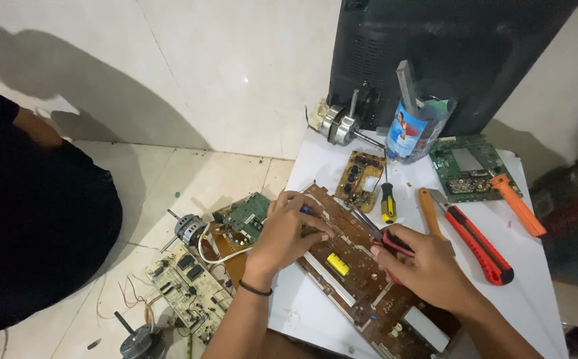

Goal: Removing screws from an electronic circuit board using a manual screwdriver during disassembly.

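left hand curled, right hand gripping

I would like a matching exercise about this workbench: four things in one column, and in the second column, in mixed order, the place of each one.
Things:
1. brown circuit board
2. red utility knife
3. small motor
4. green circuit board

Places:
A. on the tiled floor, left of the white table
B. at the back of the table, beside the dark appliance
C. under the left hand and right hand
D. on the table, to the right of the right hand

Pairs: 1-C, 2-D, 3-A, 4-B
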